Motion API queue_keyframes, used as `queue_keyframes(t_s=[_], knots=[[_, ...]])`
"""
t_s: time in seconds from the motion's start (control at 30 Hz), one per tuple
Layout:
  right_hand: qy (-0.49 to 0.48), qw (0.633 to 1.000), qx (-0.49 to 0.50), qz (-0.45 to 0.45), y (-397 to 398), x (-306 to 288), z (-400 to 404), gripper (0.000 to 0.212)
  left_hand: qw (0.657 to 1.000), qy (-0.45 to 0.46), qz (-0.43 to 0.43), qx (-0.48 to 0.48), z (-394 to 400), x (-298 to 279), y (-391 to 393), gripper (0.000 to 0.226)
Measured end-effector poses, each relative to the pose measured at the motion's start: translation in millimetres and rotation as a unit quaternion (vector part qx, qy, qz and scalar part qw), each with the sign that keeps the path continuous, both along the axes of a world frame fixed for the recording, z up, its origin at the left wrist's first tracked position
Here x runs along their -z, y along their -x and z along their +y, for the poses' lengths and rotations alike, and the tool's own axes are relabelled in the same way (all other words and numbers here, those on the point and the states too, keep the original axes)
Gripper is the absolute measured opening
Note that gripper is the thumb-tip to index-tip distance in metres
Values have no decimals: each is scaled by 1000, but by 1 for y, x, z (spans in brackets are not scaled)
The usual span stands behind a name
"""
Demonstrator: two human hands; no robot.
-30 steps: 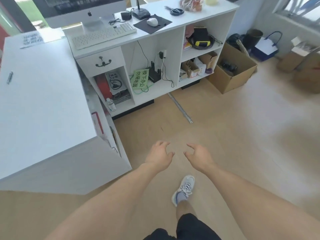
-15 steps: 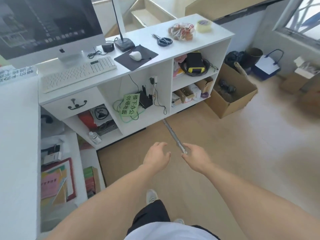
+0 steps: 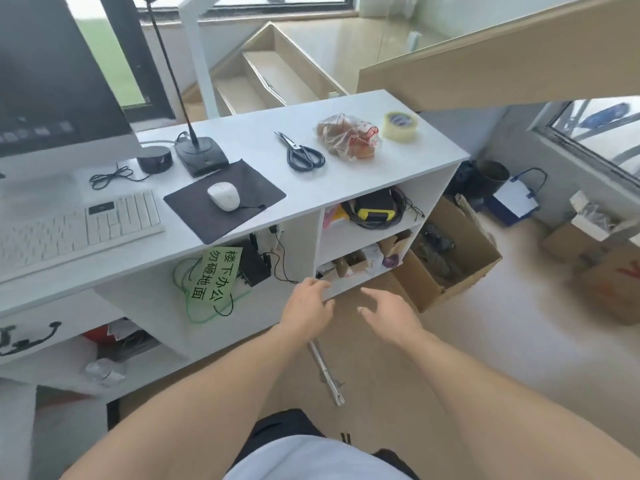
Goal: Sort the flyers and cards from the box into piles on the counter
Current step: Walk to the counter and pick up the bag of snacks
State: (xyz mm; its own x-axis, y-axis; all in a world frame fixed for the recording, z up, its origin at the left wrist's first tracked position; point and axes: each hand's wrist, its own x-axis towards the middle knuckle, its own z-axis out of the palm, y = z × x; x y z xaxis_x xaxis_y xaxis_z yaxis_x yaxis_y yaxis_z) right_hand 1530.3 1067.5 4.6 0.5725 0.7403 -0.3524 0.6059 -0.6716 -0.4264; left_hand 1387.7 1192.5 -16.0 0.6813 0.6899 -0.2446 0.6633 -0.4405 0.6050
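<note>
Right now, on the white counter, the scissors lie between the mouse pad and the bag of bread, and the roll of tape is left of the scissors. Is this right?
Not quite. The head view shows the roll of tape to the right of the bag of bread, not left of the scissors. The scissors do lie between the mouse pad and the bag.

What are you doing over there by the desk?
A person is reaching both arms toward the white desk. The left hand and right hand are open and empty, near the low shelf. A cardboard box sits open on the floor beside the desk. No flyers or cards are out yet.
</note>
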Motion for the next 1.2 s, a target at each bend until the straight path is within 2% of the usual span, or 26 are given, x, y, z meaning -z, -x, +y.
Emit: queue_keyframes(t_s=[0.27,0.47,0.53,0.63,0.8,0.87,0.97,1.2], knots=[[-59,998,-3,18,-137,-11,115,49,999,-30,-18,22,108,-24,-142,44],[-141,987,-73,-16,-261,-16,225,46,995,-79,-31,-61,179,-21,-235,44],[-177,977,-111,-49,-296,-19,260,45,986,-127,-19,-103,197,-22,-261,47],[-175,962,-187,-90,-339,-21,297,51,979,-125,-8,-162,213,-25,-296,55],[-230,900,-310,-202,-381,-10,342,60,970,-145,52,-188,235,-24,-333,67],[-217,894,-331,-209,-385,-9,354,69,965,-153,104,-184,245,-23,-339,74],[-141,891,-379,-205,-390,-8,373,88,959,-144,163,-181,263,-22,-343,80],[-47,896,-402,-181,-402,-10,397,107,959,-98,183,-193,282,-18,-341,90]])
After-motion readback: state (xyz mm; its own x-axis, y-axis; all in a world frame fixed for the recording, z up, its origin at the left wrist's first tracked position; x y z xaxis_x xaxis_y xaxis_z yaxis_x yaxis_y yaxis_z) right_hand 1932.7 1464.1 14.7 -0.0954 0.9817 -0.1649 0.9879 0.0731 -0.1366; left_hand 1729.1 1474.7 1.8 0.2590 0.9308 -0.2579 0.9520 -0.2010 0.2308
